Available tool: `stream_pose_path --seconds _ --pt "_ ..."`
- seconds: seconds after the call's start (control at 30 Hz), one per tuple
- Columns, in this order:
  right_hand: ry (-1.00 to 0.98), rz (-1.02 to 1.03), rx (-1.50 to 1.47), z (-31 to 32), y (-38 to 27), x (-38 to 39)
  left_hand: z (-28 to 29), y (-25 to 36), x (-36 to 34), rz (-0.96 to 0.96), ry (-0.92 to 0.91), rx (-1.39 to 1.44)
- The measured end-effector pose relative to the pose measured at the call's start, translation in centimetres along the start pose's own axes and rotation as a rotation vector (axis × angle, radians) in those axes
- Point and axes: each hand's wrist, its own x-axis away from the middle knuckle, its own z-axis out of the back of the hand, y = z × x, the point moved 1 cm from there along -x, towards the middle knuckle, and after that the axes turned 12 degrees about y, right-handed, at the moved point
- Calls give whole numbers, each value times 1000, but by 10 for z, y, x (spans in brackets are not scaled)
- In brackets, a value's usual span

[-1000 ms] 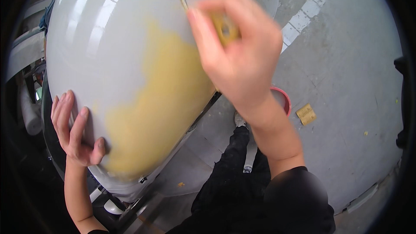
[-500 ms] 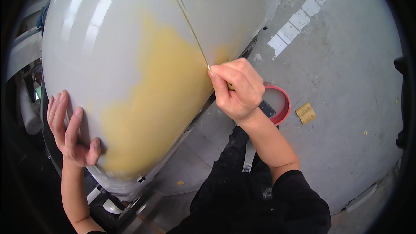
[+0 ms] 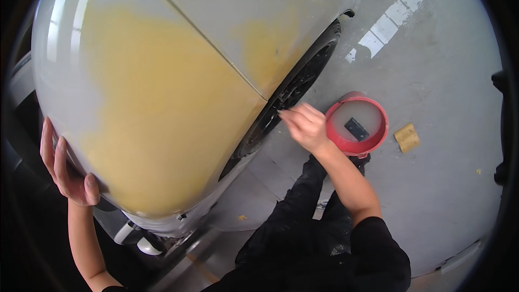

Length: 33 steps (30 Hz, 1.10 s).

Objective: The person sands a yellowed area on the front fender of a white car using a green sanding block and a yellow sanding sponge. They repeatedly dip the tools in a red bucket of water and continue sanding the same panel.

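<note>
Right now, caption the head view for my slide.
Left grip rests on a grey, yellow-patched car panel; right grip hovers by the wheel; red tub on the floor.

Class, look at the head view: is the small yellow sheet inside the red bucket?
No, the small yellow sheet lies on the floor beside the red bucket.

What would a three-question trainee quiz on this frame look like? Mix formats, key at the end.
1. Short answer: What lies inside the red tub on the floor?
2. Multiple choice: What colour is the large patch on the curved body panel?
A) Blue
B) Yellow
C) Red
3. True or false: The left hand is gripping the rim of the tub.

Key:
1. A dark rectangular block, in cloudy greyish liquid.
2. B.
3. False; it rests against the panel, fingers spread.
</note>
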Motion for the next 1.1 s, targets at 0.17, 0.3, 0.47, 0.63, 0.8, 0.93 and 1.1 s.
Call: stream_pose_path --seconds 0.17,0.3,0.47,0.63,0.8,0.93,1.1 --pt "320 -1033 185 85 112 122 1 0 1 0 -8 1" --pt "247 -1545 12 145 215 223 0 -3 1 13 0 3" --pt "32 -1395 131 165 314 341 -4 0 -5 -4 27 -19" --pt "23 -1302 633 173 403 439 -9 15 -17 -21 -9 -144" --pt "313 -1531 587 172 432 461 -13 18 -26 -26 14 -152" --pt "1013 -1301 -153 113 302 286 -13 11 -23 -18 46 -128" --pt "228 -454 -503 -2 33 5 -7 11 -22 -16 29 -112"
